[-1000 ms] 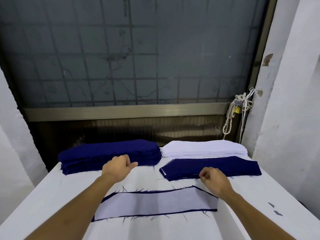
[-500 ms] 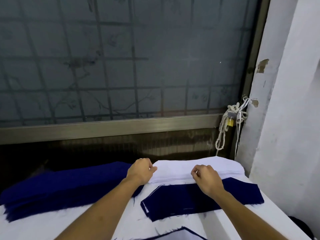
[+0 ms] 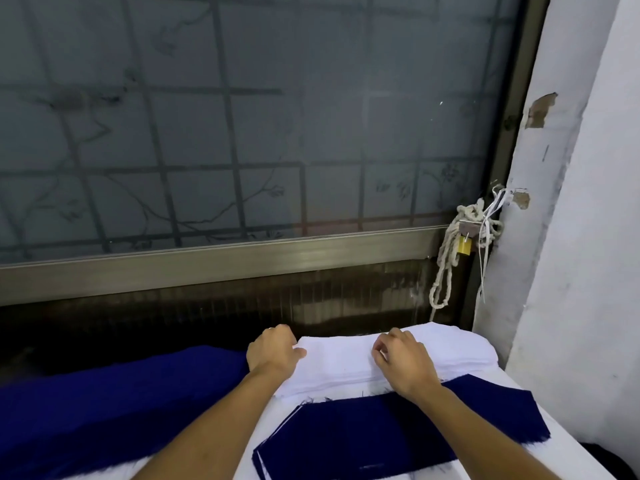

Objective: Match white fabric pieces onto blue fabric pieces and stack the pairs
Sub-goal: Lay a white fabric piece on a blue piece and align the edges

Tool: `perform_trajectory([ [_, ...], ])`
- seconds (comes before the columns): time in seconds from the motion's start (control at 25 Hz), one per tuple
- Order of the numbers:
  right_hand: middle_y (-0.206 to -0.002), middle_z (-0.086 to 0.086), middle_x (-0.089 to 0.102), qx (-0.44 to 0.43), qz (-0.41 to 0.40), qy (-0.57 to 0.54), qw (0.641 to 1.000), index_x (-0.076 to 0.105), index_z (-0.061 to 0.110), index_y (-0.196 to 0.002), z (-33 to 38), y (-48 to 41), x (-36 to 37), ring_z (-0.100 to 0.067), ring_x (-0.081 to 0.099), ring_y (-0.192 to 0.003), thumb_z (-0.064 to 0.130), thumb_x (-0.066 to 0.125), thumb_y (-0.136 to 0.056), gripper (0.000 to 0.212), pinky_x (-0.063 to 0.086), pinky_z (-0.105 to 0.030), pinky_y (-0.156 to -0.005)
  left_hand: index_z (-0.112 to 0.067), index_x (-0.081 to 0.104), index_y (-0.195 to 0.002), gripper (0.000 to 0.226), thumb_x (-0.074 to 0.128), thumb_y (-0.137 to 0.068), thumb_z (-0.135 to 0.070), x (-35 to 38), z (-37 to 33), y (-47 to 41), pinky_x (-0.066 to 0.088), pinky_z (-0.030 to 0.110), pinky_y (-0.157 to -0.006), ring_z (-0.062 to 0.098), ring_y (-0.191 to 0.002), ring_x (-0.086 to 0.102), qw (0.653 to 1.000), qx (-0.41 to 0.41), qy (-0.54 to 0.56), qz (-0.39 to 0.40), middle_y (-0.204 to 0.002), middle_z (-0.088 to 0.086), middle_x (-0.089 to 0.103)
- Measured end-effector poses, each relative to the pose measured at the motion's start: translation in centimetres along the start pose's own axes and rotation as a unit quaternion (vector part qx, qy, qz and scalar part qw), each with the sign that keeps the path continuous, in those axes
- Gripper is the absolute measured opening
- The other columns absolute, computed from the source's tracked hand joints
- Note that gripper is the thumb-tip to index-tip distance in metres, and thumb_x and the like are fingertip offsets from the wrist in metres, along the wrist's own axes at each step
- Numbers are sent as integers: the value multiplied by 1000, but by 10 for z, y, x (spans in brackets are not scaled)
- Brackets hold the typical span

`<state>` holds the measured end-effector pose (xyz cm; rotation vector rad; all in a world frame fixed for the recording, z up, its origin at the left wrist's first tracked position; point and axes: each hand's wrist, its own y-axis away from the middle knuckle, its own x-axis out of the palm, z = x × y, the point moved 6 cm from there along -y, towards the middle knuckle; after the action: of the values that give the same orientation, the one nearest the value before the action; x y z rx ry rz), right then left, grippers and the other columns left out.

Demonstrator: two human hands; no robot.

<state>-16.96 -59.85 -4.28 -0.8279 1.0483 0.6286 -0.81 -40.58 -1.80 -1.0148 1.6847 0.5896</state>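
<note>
A stack of white fabric pieces point(image 3: 450, 351) lies at the back right of the white table point(image 3: 561, 455). My left hand point(image 3: 273, 353) grips the stack's left end, thumb on top and fingers curled round the far corner. On the stack's top, near the middle, my right hand point(image 3: 405, 362) pinches the top white piece with curled fingers. Just in front of the white stack lies a small pile of dark blue pieces point(image 3: 381, 438). A thicker stack of blue pieces point(image 3: 121, 403) fills the left side.
A frosted window with a metal sill point(image 3: 242, 265) stands right behind the table. A rope with a brass padlock point(image 3: 464, 244) hangs at the window's right corner. A white wall point(image 3: 588, 271) closes off the right side.
Both hands moved away from me, from the table's middle to the white stack. The view rose, and the paired white-on-blue piece near me dropped out of sight.
</note>
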Motion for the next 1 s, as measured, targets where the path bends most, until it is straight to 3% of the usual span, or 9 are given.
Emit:
perform_trajectory([
  [0.16, -130, 8, 56, -10, -2, 12, 1000, 61, 30, -120, 1, -4, 5, -11, 50, -119, 41, 50, -101, 25, 44, -28, -101, -26, 60, -82, 23, 76, -88, -42, -4, 2, -2, 51, 28, -64, 12, -80, 65, 999, 4, 22, -38, -86, -7, 69],
  [0.28, -134, 8, 53, -16, 1, 28, 999, 58, 30, -126, 2, -3, 9, -12, 48, -123, 42, 49, -101, 28, 43, -29, -105, -24, 59, -75, 28, 71, -92, -42, -6, 0, -2, 54, 31, -69, 12, -78, 65, 998, 36, -10, -54, -80, -7, 69],
  [0.48, -137, 5, 51, -14, 1, 40, 999, 54, 28, -131, 6, -4, 8, -14, 47, -126, 41, 49, -101, 33, 42, -31, -106, -25, 72, -91, 27, 53, -102, -41, -13, -11, 4, 49, 34, -82, 15, -90, 62, 979, 104, -138, -108, -92, -6, 69],
  [0.64, -143, 5, 42, -6, -24, 36, 999, 48, 32, -136, 20, -3, 4, -15, 41, -129, 42, 55, -99, 39, 37, -30, -110, -27, 73, -101, 16, 57, -100, -28, -20, -26, 16, 50, 32, -86, 13, -101, 58, 971, 168, -114, -124, -104, -8, 68],
  [0.76, -148, 12, 38, -58, -41, -14, 997, 44, 37, -143, 44, -4, -2, -13, 34, -136, 39, 60, -97, 48, 31, -31, -113, -26, 67, -100, 11, 61, -99, -35, -25, -42, 31, 49, 30, -85, 13, -100, 57, 970, 214, -65, -94, -103, -8, 67],
  [0.88, -135, 19, 49, -114, -47, -45, 991, 60, 39, -129, 71, -2, -12, -9, 35, -132, 41, 60, -97, 32, 29, -29, -108, -25, 65, -106, 22, 55, -101, -44, -33, -56, 48, 48, 31, -83, 15, -98, 59, 964, 246, -64, -74, -101, -4, 67],
  [1.0, -120, 16, 59, -86, -49, -55, 994, 72, 33, -110, 75, 2, -26, -10, 41, -123, 43, 64, -95, 20, 33, -29, -103, -25, 64, -105, 26, 47, -104, -46, -53, -53, 60, 47, 29, -74, 15, -92, 61, 964, 250, -34, -89, -97, -5, 67],
])
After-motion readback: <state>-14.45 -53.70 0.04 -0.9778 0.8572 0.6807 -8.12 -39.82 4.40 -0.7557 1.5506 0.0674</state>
